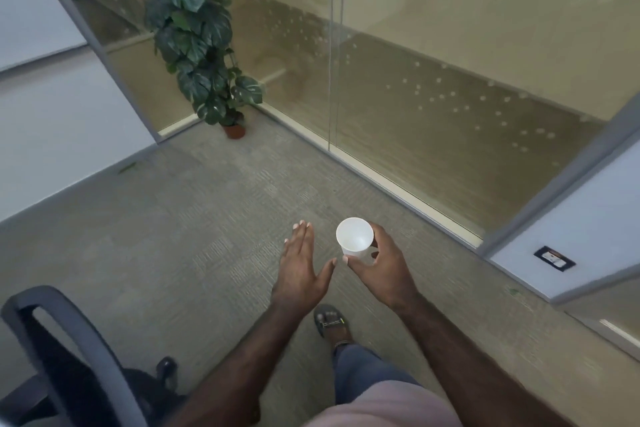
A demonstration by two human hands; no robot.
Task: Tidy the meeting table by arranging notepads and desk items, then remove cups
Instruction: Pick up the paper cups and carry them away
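A white paper cup [354, 236] is upright in the air above the carpet, its open mouth facing up and its inside bare. My right hand [382, 265] grips it from the right, with fingers and thumb curled round its lower wall. My left hand [301, 265] is stretched out flat just left of the cup, fingers straight, thumb spread toward the cup, holding nothing. The meeting table, notepads and desk items are out of view.
A grey office chair [74, 354] stands at the lower left. A tall potted plant [202, 42] fills the far corner by the glass partition [433, 87]. Grey carpet [180, 225] lies ahead. A wall socket [554, 258] sits at right. My sandalled foot [330, 321] is below my hands.
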